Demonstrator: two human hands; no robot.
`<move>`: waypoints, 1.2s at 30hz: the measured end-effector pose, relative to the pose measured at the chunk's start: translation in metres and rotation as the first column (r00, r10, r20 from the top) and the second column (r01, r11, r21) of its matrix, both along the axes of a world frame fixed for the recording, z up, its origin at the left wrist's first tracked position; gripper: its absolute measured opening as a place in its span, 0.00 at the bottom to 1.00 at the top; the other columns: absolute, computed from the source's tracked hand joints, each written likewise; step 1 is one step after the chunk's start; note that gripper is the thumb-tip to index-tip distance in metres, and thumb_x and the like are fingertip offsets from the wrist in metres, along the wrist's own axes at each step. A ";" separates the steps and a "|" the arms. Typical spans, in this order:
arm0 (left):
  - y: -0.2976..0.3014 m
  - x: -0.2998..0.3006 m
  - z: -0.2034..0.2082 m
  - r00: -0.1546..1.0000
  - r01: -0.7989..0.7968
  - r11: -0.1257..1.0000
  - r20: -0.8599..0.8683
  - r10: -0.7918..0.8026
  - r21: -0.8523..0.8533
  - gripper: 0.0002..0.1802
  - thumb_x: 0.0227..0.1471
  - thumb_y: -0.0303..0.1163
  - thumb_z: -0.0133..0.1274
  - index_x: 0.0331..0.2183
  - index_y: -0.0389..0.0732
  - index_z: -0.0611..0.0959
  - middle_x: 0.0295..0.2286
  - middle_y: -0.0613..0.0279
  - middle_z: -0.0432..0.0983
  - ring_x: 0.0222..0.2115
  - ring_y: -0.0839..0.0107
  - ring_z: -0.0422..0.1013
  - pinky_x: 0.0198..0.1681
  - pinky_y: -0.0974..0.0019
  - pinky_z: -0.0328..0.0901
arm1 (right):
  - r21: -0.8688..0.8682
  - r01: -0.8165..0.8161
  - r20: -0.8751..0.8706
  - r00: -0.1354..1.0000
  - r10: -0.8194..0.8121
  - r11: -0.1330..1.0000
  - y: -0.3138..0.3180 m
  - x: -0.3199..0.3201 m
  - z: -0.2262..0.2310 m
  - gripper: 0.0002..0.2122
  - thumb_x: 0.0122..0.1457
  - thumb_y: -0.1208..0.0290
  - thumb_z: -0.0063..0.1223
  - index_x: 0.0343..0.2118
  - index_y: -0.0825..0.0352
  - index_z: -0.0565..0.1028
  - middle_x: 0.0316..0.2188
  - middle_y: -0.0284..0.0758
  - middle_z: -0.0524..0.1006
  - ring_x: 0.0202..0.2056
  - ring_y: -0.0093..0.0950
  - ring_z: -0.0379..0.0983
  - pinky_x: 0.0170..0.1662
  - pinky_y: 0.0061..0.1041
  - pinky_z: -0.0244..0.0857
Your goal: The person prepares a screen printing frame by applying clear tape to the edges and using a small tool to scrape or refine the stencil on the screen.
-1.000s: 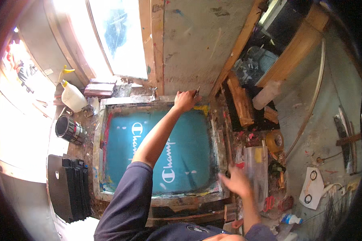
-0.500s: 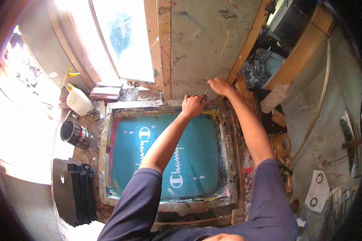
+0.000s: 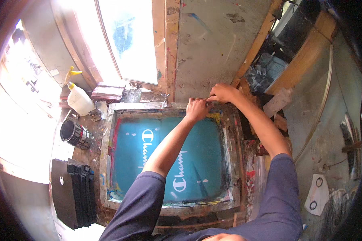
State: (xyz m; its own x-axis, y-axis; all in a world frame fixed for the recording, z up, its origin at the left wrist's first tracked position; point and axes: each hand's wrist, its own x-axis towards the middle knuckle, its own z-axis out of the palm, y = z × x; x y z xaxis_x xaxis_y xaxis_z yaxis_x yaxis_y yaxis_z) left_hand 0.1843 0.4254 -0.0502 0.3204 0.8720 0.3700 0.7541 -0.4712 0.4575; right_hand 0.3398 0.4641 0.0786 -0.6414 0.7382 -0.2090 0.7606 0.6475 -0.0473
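A screen-printing frame with teal mesh and white lettering lies flat before me. At its far edge, right of centre, my left hand is closed around a small metal clamp, which the fingers now mostly cover. The fingers of my right hand come down from the right, pinched together at the same spot and touching the left fingers. A similar clamp with a winged screw stands further left on the far edge. My left forearm crosses above the mesh and hides part of the lettering.
On the left are a white spray bottle with a yellow trigger, a paint-stained can and a stack of black sheets. Behind stand a bright window and a stained wall panel. Wooden pieces sit at right.
My right hand has moved down and left to meet my left hand at the clamp, which showed between the hands before. The left hand stays at the clamp.
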 end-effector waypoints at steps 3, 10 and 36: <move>0.000 0.001 0.001 0.999 0.008 1.000 -0.051 -0.008 0.007 0.26 0.60 0.55 0.45 0.43 0.45 0.84 0.37 0.53 0.82 0.43 0.55 0.76 0.52 0.47 0.60 | -0.013 0.043 0.068 0.997 -0.042 0.999 0.015 -0.009 -0.007 0.18 0.58 0.57 0.54 0.32 0.71 0.82 0.29 0.50 0.81 0.30 0.45 0.79 0.36 0.42 0.73; -0.011 0.010 0.009 0.994 0.029 0.999 -0.108 -0.031 -0.018 0.28 0.61 0.57 0.42 0.44 0.45 0.83 0.39 0.55 0.81 0.45 0.57 0.75 0.54 0.44 0.58 | -0.493 0.536 -0.046 0.771 -0.635 0.686 0.039 0.016 -0.042 0.21 0.61 0.59 0.50 0.23 0.75 0.77 0.19 0.48 0.78 0.17 0.38 0.74 0.22 0.38 0.68; -0.010 0.012 0.001 0.996 0.017 0.993 -0.094 -0.006 0.114 0.26 0.64 0.52 0.40 0.43 0.40 0.82 0.38 0.53 0.81 0.47 0.58 0.73 0.59 0.42 0.55 | 0.199 -0.076 0.152 0.987 0.046 0.977 0.014 0.008 -0.008 0.27 0.56 0.41 0.54 0.29 0.67 0.83 0.28 0.49 0.81 0.34 0.47 0.79 0.41 0.44 0.71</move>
State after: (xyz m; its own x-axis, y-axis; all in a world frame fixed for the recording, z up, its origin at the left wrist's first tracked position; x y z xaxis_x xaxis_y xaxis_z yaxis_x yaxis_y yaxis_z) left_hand 0.1960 0.4157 -0.0494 0.3682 0.8217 0.4349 0.7851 -0.5254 0.3280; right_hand 0.3478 0.4783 0.0709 -0.6605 0.7351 -0.1530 0.7082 0.6776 0.1981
